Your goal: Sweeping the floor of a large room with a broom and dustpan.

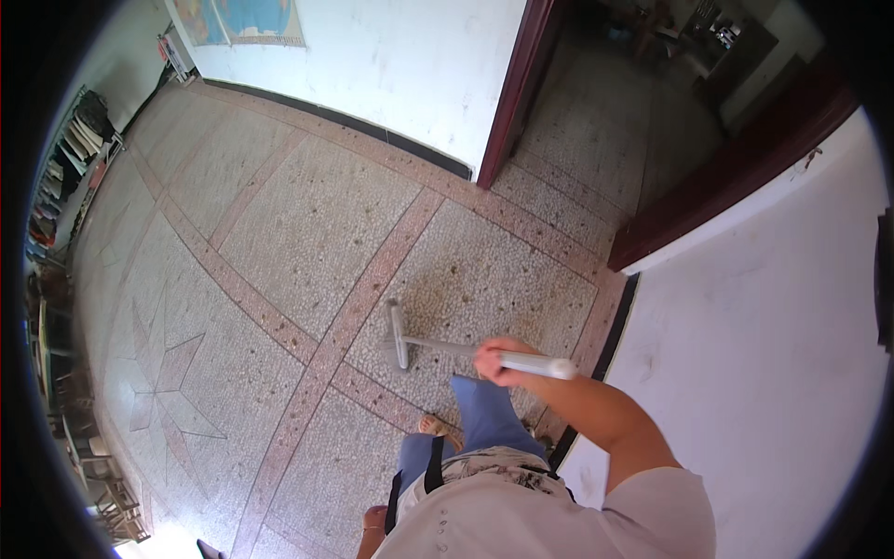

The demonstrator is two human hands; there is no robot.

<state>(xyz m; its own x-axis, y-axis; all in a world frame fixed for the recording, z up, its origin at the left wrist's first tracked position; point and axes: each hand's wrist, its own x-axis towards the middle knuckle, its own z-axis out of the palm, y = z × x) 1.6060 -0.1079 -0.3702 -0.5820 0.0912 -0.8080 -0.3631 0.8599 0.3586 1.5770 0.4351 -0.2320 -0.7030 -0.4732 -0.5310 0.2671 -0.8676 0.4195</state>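
My right hand (501, 362) is closed around the pale handle of a long-handled floor broom or mop (447, 346). The handle's thick white end points back past my wrist. Its narrow grey T-shaped head (399, 335) rests on the speckled terrazzo floor (447, 272), left of my hand, and looks slightly blurred. A patch of brownish dirt (433, 286) lies just beyond the head. Low beside my hip, part of my left hand (375, 517) shows above a thin bracelet; its fingers are hidden.
A dark red door frame (513, 98) borders an opening into a dim room on the right. White walls (363, 63) meet the floor at black skirting (349, 122). Clothes on a rack (80, 140) and wooden chairs (115, 506) line the left. My sandalled foot (434, 426) stands near the head.
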